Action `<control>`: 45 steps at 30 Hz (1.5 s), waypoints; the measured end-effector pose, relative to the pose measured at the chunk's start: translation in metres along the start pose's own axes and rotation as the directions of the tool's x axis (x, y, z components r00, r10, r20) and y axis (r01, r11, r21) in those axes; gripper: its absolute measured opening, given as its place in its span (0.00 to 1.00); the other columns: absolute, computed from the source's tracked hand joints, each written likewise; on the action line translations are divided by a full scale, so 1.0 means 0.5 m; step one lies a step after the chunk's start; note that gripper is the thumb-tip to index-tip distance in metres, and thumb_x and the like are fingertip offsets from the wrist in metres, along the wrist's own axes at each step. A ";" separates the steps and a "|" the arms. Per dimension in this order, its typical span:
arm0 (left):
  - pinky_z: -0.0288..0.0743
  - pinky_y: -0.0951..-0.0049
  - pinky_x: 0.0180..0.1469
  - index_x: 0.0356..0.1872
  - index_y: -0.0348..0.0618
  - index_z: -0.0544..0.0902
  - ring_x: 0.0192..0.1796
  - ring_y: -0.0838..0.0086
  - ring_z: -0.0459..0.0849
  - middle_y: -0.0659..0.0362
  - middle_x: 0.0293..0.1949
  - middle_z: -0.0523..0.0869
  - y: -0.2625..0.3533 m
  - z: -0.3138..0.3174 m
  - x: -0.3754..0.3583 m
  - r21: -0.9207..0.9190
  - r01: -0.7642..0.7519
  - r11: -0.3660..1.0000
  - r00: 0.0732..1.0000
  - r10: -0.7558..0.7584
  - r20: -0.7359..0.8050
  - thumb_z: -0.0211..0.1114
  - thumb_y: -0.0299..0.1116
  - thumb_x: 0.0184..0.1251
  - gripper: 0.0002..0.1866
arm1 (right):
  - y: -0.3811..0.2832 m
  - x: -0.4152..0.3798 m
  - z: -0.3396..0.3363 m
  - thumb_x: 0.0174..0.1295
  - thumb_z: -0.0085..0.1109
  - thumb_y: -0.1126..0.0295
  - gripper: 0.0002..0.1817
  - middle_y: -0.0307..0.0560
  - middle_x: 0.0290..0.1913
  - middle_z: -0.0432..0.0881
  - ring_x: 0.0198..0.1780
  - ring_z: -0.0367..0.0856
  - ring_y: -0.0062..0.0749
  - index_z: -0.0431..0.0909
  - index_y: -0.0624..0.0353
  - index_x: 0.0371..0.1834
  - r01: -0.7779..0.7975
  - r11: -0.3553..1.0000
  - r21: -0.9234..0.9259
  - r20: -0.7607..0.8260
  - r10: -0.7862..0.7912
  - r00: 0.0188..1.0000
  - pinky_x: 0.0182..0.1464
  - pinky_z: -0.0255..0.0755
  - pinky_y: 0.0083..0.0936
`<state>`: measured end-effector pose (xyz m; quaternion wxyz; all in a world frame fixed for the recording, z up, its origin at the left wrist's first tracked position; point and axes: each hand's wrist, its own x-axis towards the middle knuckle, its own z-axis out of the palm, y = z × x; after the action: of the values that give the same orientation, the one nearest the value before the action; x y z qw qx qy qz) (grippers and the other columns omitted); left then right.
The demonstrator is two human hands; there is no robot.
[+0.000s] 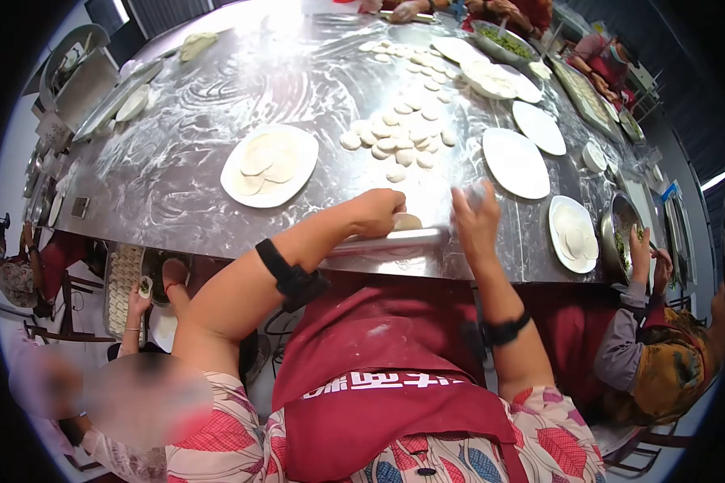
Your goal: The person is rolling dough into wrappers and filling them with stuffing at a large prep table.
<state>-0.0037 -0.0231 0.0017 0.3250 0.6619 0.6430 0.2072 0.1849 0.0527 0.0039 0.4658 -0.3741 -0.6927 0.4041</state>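
My left hand (376, 212) is closed at the front edge of the metal table, its fingers at the edge of a small dough disc (408, 221). Just in front of my body, a rolling pin (391, 241) lies beside that disc, parallel to the table edge. To the right of the pin and apart from it is my right hand (477, 221), raised over the floured surface. Its fingertips are blurred, and whether they hold anything does not show. Beyond my hands lie several flattened dough pieces (407, 137). A white plate (232, 183) with stacked round wrappers (270, 161) stands to the left.
White plates (515, 163) stand on the right, one with wrappers (573, 233). A co-worker's hand (639, 249) is at a metal bowl (620, 213) of green filling. Another person's hands are at lower left, near a tray of dumplings (125, 282). More people work across the table.
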 end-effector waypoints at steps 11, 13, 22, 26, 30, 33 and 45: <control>0.73 0.61 0.43 0.33 0.42 0.79 0.40 0.54 0.80 0.50 0.32 0.82 -0.011 0.048 -0.017 0.107 -0.022 0.994 0.962 0.050 -0.269 0.64 0.36 0.53 0.10 | -0.004 -0.082 -0.044 0.60 0.59 0.77 0.08 0.36 0.20 0.72 0.19 0.70 0.16 0.67 0.58 0.31 0.019 0.999 0.043 0.010 -0.019 1.000 0.20 0.64 0.16; 0.74 0.64 0.41 0.31 0.41 0.78 0.36 0.58 0.80 0.50 0.31 0.81 -0.034 0.034 -0.014 -0.147 0.040 0.988 0.942 -0.086 -0.325 0.64 0.33 0.54 0.08 | -0.019 -0.088 -0.043 0.60 0.58 0.77 0.09 0.35 0.19 0.71 0.19 0.70 0.15 0.66 0.58 0.30 0.001 0.997 0.072 0.007 -0.002 1.000 0.20 0.63 0.16; 0.75 0.66 0.39 0.39 0.34 0.80 0.35 0.64 0.82 0.49 0.33 0.83 -0.210 -0.300 -0.075 -0.132 0.281 0.951 0.777 -0.306 -0.550 0.68 0.36 0.51 0.17 | -0.015 -0.078 -0.040 0.61 0.59 0.77 0.09 0.35 0.19 0.70 0.19 0.70 0.15 0.66 0.58 0.30 0.044 0.996 0.083 0.005 -0.045 0.999 0.20 0.63 0.16; 0.76 0.64 0.41 0.30 0.39 0.83 0.37 0.60 0.84 0.48 0.32 0.85 -0.215 -0.264 0.003 0.051 0.217 0.975 0.767 -0.138 -0.626 0.64 0.34 0.51 0.09 | -0.012 -0.084 -0.042 0.60 0.59 0.77 0.09 0.35 0.19 0.70 0.19 0.71 0.15 0.66 0.58 0.31 0.041 0.993 0.114 0.001 -0.042 0.999 0.20 0.64 0.16; 0.76 0.66 0.39 0.31 0.37 0.82 0.35 0.61 0.84 0.49 0.31 0.85 -0.103 -0.137 0.078 0.134 0.148 0.980 0.937 -0.096 -0.335 0.66 0.34 0.51 0.11 | -0.013 -0.079 -0.042 0.61 0.58 0.76 0.09 0.36 0.19 0.71 0.18 0.71 0.17 0.66 0.57 0.31 0.060 0.994 0.093 0.008 -0.061 0.998 0.20 0.65 0.16; 0.74 0.62 0.39 0.29 0.37 0.81 0.37 0.57 0.83 0.47 0.31 0.84 -0.071 -0.073 0.125 0.147 0.253 0.956 0.931 -0.199 -0.306 0.67 0.38 0.48 0.14 | -0.009 -0.077 -0.043 0.61 0.58 0.76 0.09 0.36 0.19 0.71 0.18 0.71 0.17 0.66 0.57 0.31 0.072 0.993 0.095 0.015 -0.074 0.997 0.21 0.65 0.16; 0.72 0.69 0.37 0.40 0.37 0.82 0.31 0.71 0.79 0.56 0.25 0.81 -0.004 0.028 0.044 -0.260 0.077 0.963 0.995 -0.092 -0.045 0.65 0.29 0.52 0.13 | -0.028 -0.048 -0.039 0.59 0.60 0.76 0.09 0.36 0.18 0.73 0.20 0.70 0.15 0.67 0.58 0.32 0.013 0.997 0.073 0.044 -0.016 0.999 0.21 0.64 0.16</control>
<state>0.0062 -0.0036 -0.0127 0.3985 0.5800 0.6471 0.2934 0.2083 0.0299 0.0129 0.4663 -0.3429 -0.6904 0.4340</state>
